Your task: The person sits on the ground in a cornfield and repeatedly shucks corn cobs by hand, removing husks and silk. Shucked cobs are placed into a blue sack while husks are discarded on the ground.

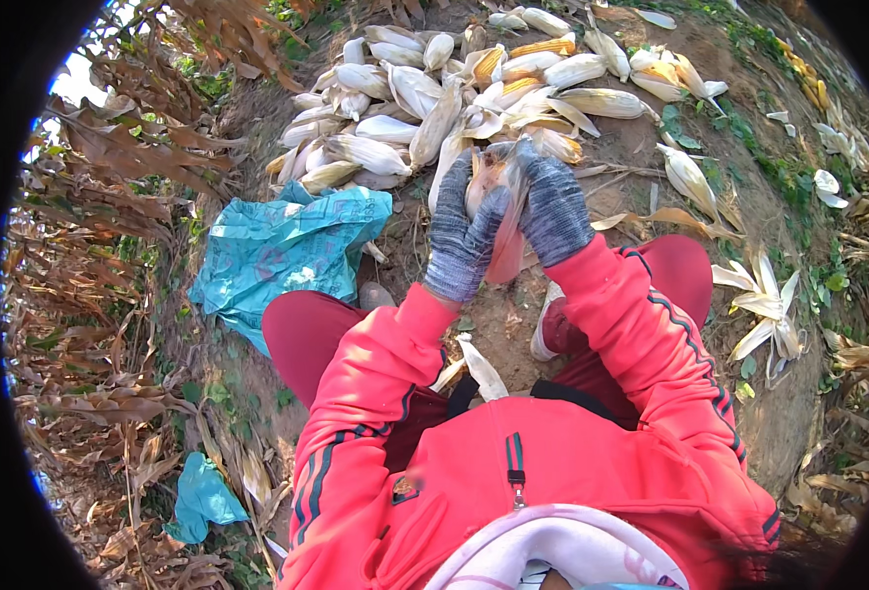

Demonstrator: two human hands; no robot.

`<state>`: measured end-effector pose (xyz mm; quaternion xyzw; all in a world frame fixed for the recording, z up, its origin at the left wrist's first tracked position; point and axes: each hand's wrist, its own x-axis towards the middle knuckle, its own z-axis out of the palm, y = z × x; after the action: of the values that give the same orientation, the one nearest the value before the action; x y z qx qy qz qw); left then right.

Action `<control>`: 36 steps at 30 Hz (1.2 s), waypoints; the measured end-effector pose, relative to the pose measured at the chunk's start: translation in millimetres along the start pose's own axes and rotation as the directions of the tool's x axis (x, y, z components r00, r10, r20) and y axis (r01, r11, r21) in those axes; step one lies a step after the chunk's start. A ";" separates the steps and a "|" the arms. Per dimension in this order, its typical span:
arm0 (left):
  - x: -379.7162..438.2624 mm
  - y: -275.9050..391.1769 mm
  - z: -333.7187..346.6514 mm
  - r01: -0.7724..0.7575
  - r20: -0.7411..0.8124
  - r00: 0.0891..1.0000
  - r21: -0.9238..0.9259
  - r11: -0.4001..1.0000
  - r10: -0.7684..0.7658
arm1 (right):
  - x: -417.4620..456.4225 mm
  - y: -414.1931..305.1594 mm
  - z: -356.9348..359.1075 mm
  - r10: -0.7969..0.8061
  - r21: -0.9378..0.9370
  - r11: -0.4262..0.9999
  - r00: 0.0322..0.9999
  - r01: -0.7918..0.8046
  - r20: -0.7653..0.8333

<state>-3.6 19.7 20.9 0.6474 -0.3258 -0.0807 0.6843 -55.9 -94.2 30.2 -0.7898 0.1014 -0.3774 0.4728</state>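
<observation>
Both of my hands wear grey knitted gloves and meet over the near edge of a heap of corn ears (pixel 412 92). My left hand (pixel 460 240) is closed around an ear of corn (pixel 481 184), its thumb across the front. Beside it, my right hand (pixel 556 206) grips the ear's husk near the top. A thin, pinkish husk leaf (pixel 506 254) hangs down between the gloves. How much of the kernels is bare cannot be told, since fingers and husk cover the ear. Most ears in the heap are in pale dry husks; a few show yellow kernels.
A crumpled teal sack (pixel 287 243) lies left of the heap, with a smaller teal piece (pixel 205 498) lower left. Bare yellow cobs (pixel 807 74) lie far right. An opened husk (pixel 768 306) rests beyond my right knee. Dry corn stalks (pixel 102 310) line the left.
</observation>
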 end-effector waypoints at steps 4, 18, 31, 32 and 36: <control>8.1 4.5 -4.6 0.040 -0.017 0.999 -0.037 0.999 -0.040 | 0.8 1.9 5.3 0.443 0.789 0.440 0.868 -0.429 0.225; 57.5 6.2 -71.7 0.066 -0.287 0.893 -0.679 0.732 -0.346 | 3.5 41.0 -47.3 0.479 0.979 -0.100 0.854 -0.178 0.204; 75.2 17.6 -164.6 -0.117 -0.276 0.959 -0.588 0.800 -0.063 | 32.4 23.5 -109.5 -0.123 -0.320 0.947 0.907 -0.013 -0.404; 72.7 22.7 -151.8 -0.097 -0.271 0.960 -0.543 0.834 -0.065 | 33.9 7.9 -105.4 -0.171 -0.289 0.952 0.956 0.099 -0.237; 67.6 16.1 -128.8 0.028 0.055 0.998 -0.604 0.797 0.007 | 17.8 -12.4 -41.1 -0.023 0.151 0.987 0.897 -0.048 0.442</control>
<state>114.6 93.4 65.6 0.3947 -0.2981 -0.2017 0.8454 -74.4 -124.4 60.4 -0.8143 -0.0338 -0.1919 0.5467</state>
